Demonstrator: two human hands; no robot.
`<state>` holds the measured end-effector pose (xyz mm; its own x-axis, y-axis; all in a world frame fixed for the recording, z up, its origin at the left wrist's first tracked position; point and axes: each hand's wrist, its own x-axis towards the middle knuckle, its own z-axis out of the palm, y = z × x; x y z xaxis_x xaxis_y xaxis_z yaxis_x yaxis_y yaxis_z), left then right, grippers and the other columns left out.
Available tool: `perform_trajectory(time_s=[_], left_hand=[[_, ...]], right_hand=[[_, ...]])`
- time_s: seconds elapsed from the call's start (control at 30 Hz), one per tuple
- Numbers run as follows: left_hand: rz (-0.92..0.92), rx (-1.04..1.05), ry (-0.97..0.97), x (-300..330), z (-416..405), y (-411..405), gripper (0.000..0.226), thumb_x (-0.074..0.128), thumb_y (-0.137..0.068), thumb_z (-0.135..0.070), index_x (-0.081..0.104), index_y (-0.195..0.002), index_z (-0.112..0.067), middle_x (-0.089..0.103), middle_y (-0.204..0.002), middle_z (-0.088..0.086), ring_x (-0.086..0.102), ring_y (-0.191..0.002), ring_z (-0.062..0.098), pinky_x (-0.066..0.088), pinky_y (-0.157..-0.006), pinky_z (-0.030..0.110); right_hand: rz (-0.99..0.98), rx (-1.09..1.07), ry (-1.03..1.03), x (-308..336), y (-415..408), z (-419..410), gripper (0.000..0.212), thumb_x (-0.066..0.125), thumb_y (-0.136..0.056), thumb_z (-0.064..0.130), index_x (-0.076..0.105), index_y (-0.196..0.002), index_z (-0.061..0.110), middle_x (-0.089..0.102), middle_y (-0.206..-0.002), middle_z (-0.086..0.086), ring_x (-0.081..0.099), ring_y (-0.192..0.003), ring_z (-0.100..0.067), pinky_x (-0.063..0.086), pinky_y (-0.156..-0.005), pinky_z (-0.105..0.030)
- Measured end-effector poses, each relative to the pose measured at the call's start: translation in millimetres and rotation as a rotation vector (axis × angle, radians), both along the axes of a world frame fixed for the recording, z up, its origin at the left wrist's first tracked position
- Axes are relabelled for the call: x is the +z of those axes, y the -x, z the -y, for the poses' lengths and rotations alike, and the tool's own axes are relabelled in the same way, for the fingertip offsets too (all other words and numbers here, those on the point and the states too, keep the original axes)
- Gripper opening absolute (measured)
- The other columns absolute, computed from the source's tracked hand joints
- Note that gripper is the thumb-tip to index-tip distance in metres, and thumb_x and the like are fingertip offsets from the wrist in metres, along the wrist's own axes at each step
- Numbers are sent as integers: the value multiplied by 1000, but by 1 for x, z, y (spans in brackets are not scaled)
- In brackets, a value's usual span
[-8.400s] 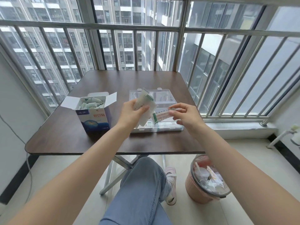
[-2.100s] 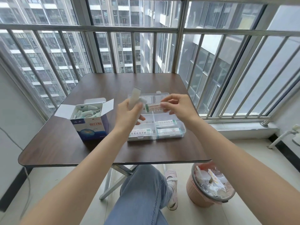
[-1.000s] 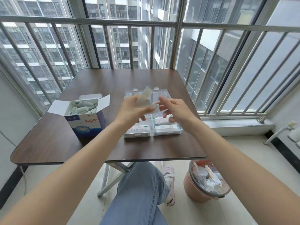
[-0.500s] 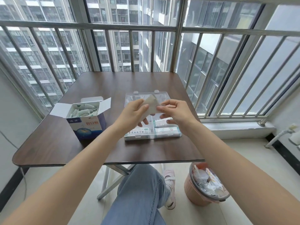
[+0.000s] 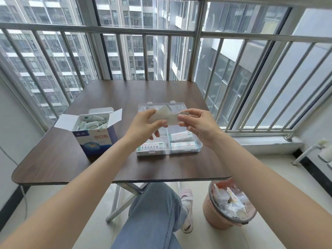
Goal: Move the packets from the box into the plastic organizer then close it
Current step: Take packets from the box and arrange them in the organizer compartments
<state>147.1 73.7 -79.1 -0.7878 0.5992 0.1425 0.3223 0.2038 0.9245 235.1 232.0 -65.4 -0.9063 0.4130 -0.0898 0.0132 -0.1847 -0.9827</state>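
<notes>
Packets, a thin white sheaf, hang just above the open plastic organizer, pinched at one end by the left hand and at the other by the right hand; they look light, limp and slick, best held by their short edges so none fans out. Beside the organizer, toward the person's left, the opened box holds more packets. Both rest on a dark brown table against a barred balcony window, with a pink waste bin below the organizer's side of the table.
</notes>
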Motion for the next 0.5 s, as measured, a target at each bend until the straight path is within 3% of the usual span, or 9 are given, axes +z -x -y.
perform_trajectory(time_s=[0.1, 0.17, 0.3, 0.43, 0.5], left_hand=[[19, 74, -51, -2, 1, 2, 3, 60, -90, -11, 60, -92, -10, 70, -78, -2, 51, -43, 5, 41, -40, 18], [26, 104, -56, -3, 1, 4, 9, 59, -91, -10, 60, -98, -5, 69, -80, -1, 50, -42, 4, 40, -40, 18], [37, 120, -42, -6, -3, 5, 12, 59, -91, -10, 60, -100, -3, 69, -79, -2, 51, -42, 5, 41, -41, 18], [44, 106, -33, -7, -6, 6, 10, 59, -91, -10, 59, -98, -3, 68, -79, -2, 51, -42, 5, 40, -41, 17], [45, 102, -29, -7, -7, 7, 7, 58, -90, -10, 59, -95, -5, 68, -78, -3, 50, -42, 5, 40, -41, 17]], right_hand=[[-61, -25, 206, 0, 2, -8, 15, 62, -87, 12, 63, -76, 0, 69, -67, -7, 69, -65, -14, 56, -66, -16], [-39, -42, 176, -1, 4, -16, 22, 62, -88, 16, 64, -75, -2, 69, -71, -11, 68, -70, -17, 57, -70, -18], [142, -18, -236, -10, 10, -28, 5, 68, -80, -3, 65, -77, 0, 65, -77, -12, 66, -72, -17, 55, -71, -16], [295, 18, -658, -19, 20, -40, 16, 75, -74, -1, 68, -69, 12, 70, -75, -10, 68, -74, -17, 54, -77, -26], [313, 56, -801, -23, 26, -40, 14, 76, -73, 2, 71, -69, 14, 71, -77, -8, 66, -74, -13, 52, -77, -20]])
